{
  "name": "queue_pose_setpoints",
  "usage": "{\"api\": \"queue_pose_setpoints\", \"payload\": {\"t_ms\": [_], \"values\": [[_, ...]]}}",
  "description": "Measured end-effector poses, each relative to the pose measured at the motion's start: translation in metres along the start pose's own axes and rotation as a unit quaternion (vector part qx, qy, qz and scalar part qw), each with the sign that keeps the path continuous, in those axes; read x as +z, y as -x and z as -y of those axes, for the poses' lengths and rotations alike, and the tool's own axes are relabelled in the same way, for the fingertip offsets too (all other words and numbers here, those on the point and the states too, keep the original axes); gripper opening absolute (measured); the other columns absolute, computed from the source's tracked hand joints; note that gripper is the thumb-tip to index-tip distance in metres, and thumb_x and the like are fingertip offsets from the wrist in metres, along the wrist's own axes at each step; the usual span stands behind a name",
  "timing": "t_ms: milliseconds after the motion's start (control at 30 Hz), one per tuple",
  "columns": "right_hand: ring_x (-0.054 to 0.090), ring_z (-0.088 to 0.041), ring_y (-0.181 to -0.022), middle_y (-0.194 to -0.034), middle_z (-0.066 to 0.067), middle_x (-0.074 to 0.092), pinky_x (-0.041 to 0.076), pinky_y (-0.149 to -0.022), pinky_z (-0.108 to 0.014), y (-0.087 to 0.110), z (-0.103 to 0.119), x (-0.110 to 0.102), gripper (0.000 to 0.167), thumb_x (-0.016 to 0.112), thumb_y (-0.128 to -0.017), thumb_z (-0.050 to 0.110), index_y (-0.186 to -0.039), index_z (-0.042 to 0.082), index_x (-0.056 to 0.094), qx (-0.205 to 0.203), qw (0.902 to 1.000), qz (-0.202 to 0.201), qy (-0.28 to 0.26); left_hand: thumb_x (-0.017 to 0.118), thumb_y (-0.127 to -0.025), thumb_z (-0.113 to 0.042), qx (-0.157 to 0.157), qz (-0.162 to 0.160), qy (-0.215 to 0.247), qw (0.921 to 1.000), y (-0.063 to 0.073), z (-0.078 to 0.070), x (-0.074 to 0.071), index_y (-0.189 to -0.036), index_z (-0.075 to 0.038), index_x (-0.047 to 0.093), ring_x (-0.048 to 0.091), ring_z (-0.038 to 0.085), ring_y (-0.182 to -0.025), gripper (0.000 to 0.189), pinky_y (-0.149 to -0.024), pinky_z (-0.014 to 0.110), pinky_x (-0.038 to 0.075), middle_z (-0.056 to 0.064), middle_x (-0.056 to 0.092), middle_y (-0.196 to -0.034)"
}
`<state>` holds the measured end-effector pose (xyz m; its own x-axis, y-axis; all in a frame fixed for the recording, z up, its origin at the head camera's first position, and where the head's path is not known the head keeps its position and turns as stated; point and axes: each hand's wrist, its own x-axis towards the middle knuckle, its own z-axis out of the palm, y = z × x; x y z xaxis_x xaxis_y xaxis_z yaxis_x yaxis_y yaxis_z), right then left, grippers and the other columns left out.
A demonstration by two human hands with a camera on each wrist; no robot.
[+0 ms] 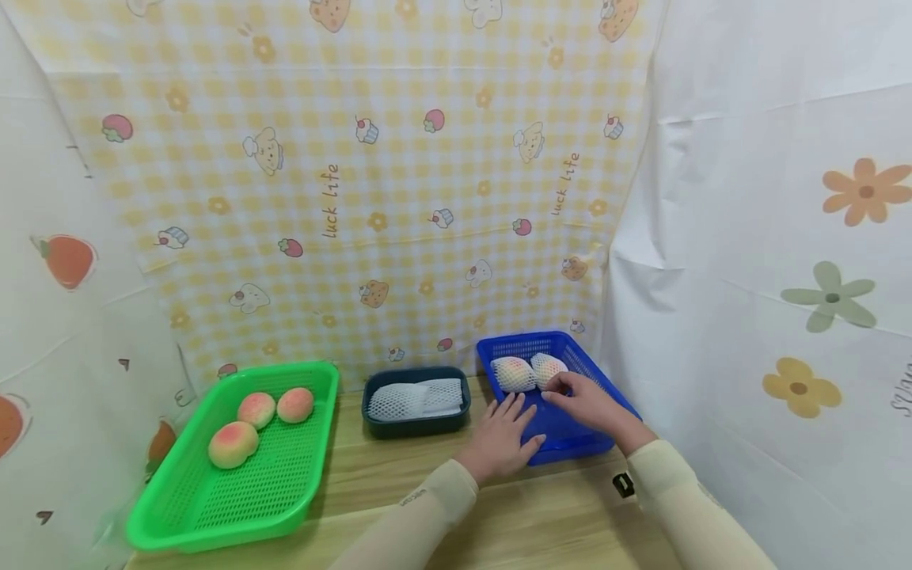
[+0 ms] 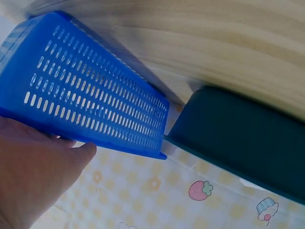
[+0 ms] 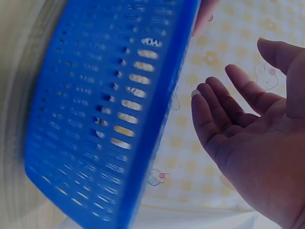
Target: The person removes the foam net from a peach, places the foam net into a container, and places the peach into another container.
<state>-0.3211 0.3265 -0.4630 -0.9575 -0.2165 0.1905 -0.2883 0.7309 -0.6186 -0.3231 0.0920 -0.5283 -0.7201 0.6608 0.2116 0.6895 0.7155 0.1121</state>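
Two peaches in white foam nets, a left one (image 1: 513,374) and a right one (image 1: 546,370), lie at the back of the blue basket (image 1: 570,431). My right hand (image 1: 587,405) is above the basket, fingertips close to the right netted peach. In the right wrist view, the fingers of that right hand (image 3: 252,119) are loosely bent, with nothing between them. My left hand (image 1: 497,437) lies over the basket's left side, fingers spread. The left wrist view has the left hand (image 2: 38,167) at the rim of the perforated blue basket (image 2: 90,90).
A dark green tub (image 1: 416,427) holding white foam nets (image 1: 399,402) stands left of the blue basket. Farther left, a green basket (image 1: 285,483) contains three bare peaches (image 1: 233,445). A small black object (image 1: 623,484) sits on the wooden table (image 1: 541,522), near my right forearm.
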Motion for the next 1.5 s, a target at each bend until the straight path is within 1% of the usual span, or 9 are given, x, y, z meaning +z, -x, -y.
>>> {"api": "queue_pose_setpoints", "payload": {"t_ms": [167,300,433,567,700,867,1067,1300,1500], "values": [[0.068,-0.02,-0.1,-0.111,-0.003,0.073,0.058,-0.087,-0.046,-0.022,-0.004,-0.009,0.021,0.068,-0.112,0.029,-0.117,0.01,0.073,0.012,0.9993,0.014,0.032,0.025,-0.116,-0.066,0.004,0.0,-0.01,0.9999,-0.002,0.001,-0.001,-0.172,-0.022,0.044,0.025,0.03,-0.168,0.073,-0.134,0.055,0.023,0.009,0.032,-0.18],[0.07,-0.025,-0.098,-0.113,-0.011,0.073,0.06,-0.085,-0.049,-0.041,-0.011,-0.018,0.028,0.068,-0.112,0.028,-0.121,0.002,0.071,0.018,0.9966,0.018,0.078,0.025,-0.116,-0.066,0.005,0.002,-0.009,0.9999,-0.002,0.001,-0.002,-0.171,-0.022,0.044,0.025,0.03,-0.168,0.074,-0.133,0.056,0.023,0.009,0.034,-0.179],[0.071,-0.034,-0.104,-0.119,-0.02,0.072,0.06,-0.09,-0.055,-0.059,-0.019,-0.023,0.036,0.07,-0.11,0.028,-0.125,-0.004,0.069,0.022,0.9906,0.023,0.133,0.026,-0.116,-0.066,0.004,0.004,-0.003,1.0,-0.002,0.001,-0.001,-0.17,-0.021,0.046,0.025,0.028,-0.168,0.074,-0.134,0.056,0.023,0.009,0.037,-0.178],[0.069,-0.044,-0.116,-0.128,-0.029,0.07,0.057,-0.099,-0.059,-0.076,-0.025,-0.026,0.044,0.072,-0.108,0.025,-0.134,-0.01,0.065,0.02,0.9823,0.031,0.184,0.027,-0.116,-0.067,0.001,0.004,0.003,1.0,0.0,0.001,-0.002,-0.17,-0.021,0.047,0.025,0.028,-0.168,0.073,-0.133,0.056,0.024,0.008,0.038,-0.177],[0.065,-0.049,-0.125,-0.135,-0.033,0.066,0.054,-0.105,-0.061,-0.09,-0.026,-0.026,0.05,0.073,-0.107,0.025,-0.14,-0.011,0.062,0.031,0.9762,0.033,0.212,0.027,-0.116,-0.067,-0.002,0.005,0.009,0.9999,0.001,0.0,-0.003,-0.17,-0.022,0.047,0.025,0.027,-0.168,0.073,-0.133,0.057,0.024,0.008,0.038,-0.177],[0.058,-0.053,-0.137,-0.149,-0.037,0.058,0.049,-0.113,-0.062,-0.103,-0.026,-0.022,0.064,0.074,-0.107,0.026,-0.151,-0.014,0.052,0.07,0.9717,0.038,0.223,0.028,-0.115,-0.068,-0.004,0.013,0.013,0.9998,0.001,-0.002,-0.005,-0.171,-0.024,0.045,0.024,0.026,-0.168,0.073,-0.132,0.058,0.025,0.006,0.037,-0.178],[0.051,-0.056,-0.144,-0.158,-0.042,0.046,0.046,-0.117,-0.063,-0.119,-0.036,-0.017,0.083,0.076,-0.104,0.027,-0.16,-0.018,0.035,0.131,0.9696,0.05,0.201,0.027,-0.115,-0.068,-0.008,0.017,0.004,0.9998,0.001,-0.001,-0.004,-0.171,-0.025,0.045,0.024,0.025,-0.168,0.073,-0.133,0.057,0.025,0.004,0.037,-0.178],[0.048,-0.057,-0.147,-0.162,-0.041,0.044,0.043,-0.119,-0.065,-0.134,-0.059,-0.012,0.092,0.084,-0.098,0.032,-0.163,-0.014,0.037,0.161,0.962,0.069,0.209,0.025,-0.113,-0.072,-0.01,0.024,-0.002,0.9997,-0.003,0.0,-0.002,-0.171,-0.027,0.045,0.024,0.022,-0.168,0.076,-0.133,0.056,0.024,0.001,0.037,-0.178],[0.04,-0.059,-0.151,-0.166,-0.041,0.037,0.039,-0.121,-0.069,-0.14,-0.068,-0.005,0.091,0.085,-0.097,0.036,-0.163,-0.01,0.041,0.164,0.9583,0.093,0.214,0.022,-0.113,-0.073,-0.014,0.028,-0.006,0.9995,-0.002,0.001,-0.003,-0.171,-0.028,0.044,0.024,0.022,-0.168,0.077,-0.133,0.056,0.025,0.0,0.037,-0.178]]}}
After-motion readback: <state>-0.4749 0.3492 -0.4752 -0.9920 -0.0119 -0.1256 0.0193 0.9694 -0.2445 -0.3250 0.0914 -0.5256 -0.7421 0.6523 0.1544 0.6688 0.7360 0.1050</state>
